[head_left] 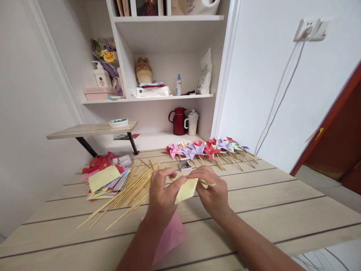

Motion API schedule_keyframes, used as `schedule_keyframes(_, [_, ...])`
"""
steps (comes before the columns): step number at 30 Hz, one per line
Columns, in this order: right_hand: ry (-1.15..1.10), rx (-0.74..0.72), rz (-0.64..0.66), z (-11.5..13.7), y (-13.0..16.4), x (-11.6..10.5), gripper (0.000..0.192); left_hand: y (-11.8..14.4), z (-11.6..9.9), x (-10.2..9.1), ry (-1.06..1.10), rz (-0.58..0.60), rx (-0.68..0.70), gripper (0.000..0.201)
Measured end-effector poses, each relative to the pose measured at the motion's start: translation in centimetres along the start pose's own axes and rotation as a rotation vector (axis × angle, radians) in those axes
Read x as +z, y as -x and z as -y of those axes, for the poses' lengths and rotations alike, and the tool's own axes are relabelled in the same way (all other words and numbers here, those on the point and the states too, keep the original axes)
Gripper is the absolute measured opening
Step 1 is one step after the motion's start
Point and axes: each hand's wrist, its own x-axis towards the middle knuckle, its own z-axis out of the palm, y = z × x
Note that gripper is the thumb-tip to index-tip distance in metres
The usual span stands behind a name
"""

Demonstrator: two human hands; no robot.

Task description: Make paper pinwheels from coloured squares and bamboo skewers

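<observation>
Between my two hands, above the table, is a piece of yellow paper, bent and partly folded. My left hand pinches its left side with thumb and fingers. On the other side, my right hand grips the paper's upper right part, its fingertips close to the left thumb. Pink paper lies on the table under my left forearm, partly covered by it. Thin wooden sticks are spread loosely to the left of my left hand. A small open box stands just beyond my fingers.
Finished paper pinwheels on sticks lie along the back right of the table. Stacked coloured paper is at the left, near a clear container. Behind stand a raised wooden shelf, a red jug and a cup.
</observation>
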Motion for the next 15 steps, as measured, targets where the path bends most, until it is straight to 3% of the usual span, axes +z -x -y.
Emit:
schedule_keyframes(11, [0.007, -0.027, -0.015, -0.06, 0.11, 0.07, 0.030, 0.16, -0.42, 0.45, 0.035, 0.014, -0.087, 0.037])
schedule_keyframes(15, [-0.011, 0.021, -0.009, -0.02, 0.15, 0.20, 0.023, 0.25, -0.37, 0.45, 0.022, 0.021, -0.078, 0.036])
